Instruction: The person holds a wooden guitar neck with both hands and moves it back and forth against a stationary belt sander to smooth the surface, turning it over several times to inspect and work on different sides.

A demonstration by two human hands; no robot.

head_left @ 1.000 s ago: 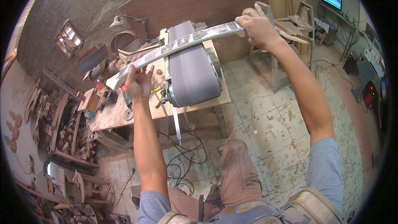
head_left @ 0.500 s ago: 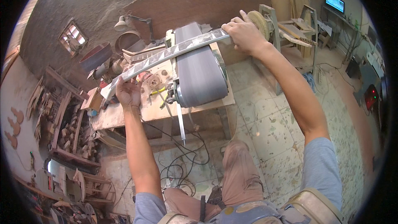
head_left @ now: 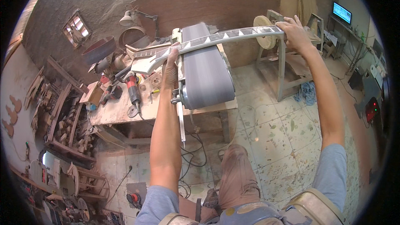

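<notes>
A guitar neck point(head_left: 225, 37) with a dark fingerboard, pale triangular inlays and a light headstock lies across the grey belt point(head_left: 208, 77) of a belt sander. My left hand point(head_left: 171, 64) is closed around the neck beside the headstock, at the belt's left edge. At the other end, out past the belt's right side, my right hand point(head_left: 295, 35) grips the neck with some fingers raised. The fingerboard faces up. Its underside, where it meets the belt, is hidden.
The sander stands on a wooden workbench point(head_left: 121, 114) with an angle grinder point(head_left: 133, 89) and a drill point(head_left: 111, 93) at left. A round pale buffing wheel point(head_left: 265, 32) on a stand is behind the neck's right end. Black cables point(head_left: 196, 154) trail on the tiled floor.
The guitar neck has slid to the right across the belt. Both hands have moved right with it, the left one from over the bench up to the belt's edge.
</notes>
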